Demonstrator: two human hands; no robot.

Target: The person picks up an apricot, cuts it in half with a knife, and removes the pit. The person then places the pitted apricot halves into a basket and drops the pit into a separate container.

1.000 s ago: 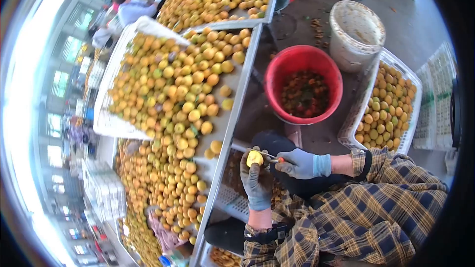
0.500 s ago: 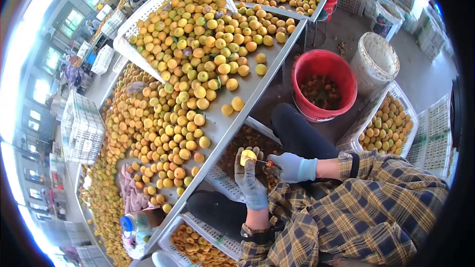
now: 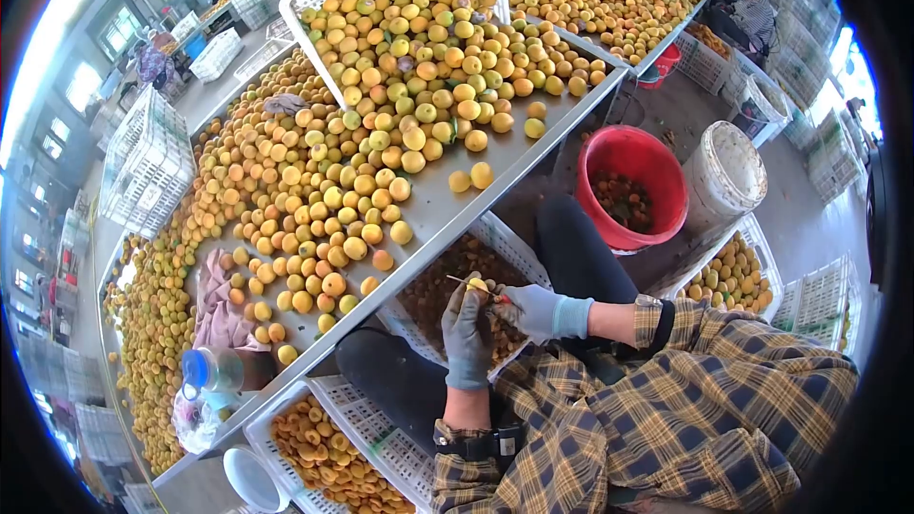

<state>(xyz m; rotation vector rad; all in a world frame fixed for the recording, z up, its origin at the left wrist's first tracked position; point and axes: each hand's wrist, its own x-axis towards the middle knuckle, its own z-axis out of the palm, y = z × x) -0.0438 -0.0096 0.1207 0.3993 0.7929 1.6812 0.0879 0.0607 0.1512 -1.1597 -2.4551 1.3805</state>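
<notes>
In the head view, my left hand (image 3: pixel 466 338), in a grey work glove, is closed around a yellow apricot (image 3: pixel 476 284), fingers upward. My right hand (image 3: pixel 541 312), gloved in blue-grey, grips the red handle of a thin metal tool (image 3: pixel 499 298). Its narrow shaft lies across the apricot and sticks out past it on the left; whether it cuts in or passes over, I cannot tell. Below both hands stands a white crate (image 3: pixel 514 246) with dark brownish pieces inside. Between my knees, the hands are close together, almost touching.
Apricots (image 3: pixel 314 219) cover much of the metal table (image 3: pixel 447 212), some spilling from a tipped white crate (image 3: pixel 303 33). A red bucket (image 3: pixel 666 157), a white bucket (image 3: pixel 738 167) and a crate of halved apricots (image 3: pixel 324 452) surround me. A blue-capped bottle (image 3: pixel 224 369) stands left.
The view has shifted, bringing a seated person into sight at the upper right. My right hand has moved closer to the left one, and the tool's shaft now shows beyond the apricot.
</notes>
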